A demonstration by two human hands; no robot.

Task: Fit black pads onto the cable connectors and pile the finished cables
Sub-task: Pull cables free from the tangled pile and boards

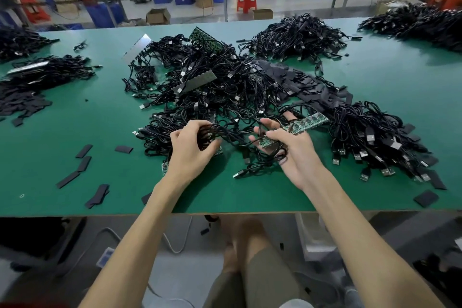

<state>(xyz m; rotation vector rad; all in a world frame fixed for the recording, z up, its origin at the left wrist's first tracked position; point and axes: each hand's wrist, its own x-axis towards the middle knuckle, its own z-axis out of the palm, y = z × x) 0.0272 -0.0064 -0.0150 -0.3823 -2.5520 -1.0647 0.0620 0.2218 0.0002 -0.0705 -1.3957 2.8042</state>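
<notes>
Close to the middle of the near edge of the green surface, both hands were busy in front of a big tangle of cables. The left hand had its fingers curled round a coil of black cable, thumb and fingertips closing on the loops. A strand ran from that coil across to the right hand, which gripped a long green circuit board with its fingers curled round the near end. The other end of the board pointed toward the right edge. Thin black leads hung from the board under the palm, and whether any connector there carried a pad could not be told.

A heap of black pads lay beyond the right hand, toward the middle of the surface. A few loose pads were scattered by the near edge on the left. A pile of cables with silver plugs sat just beside the right hand, toward the right edge. More cable heaps lay along the far edge.
</notes>
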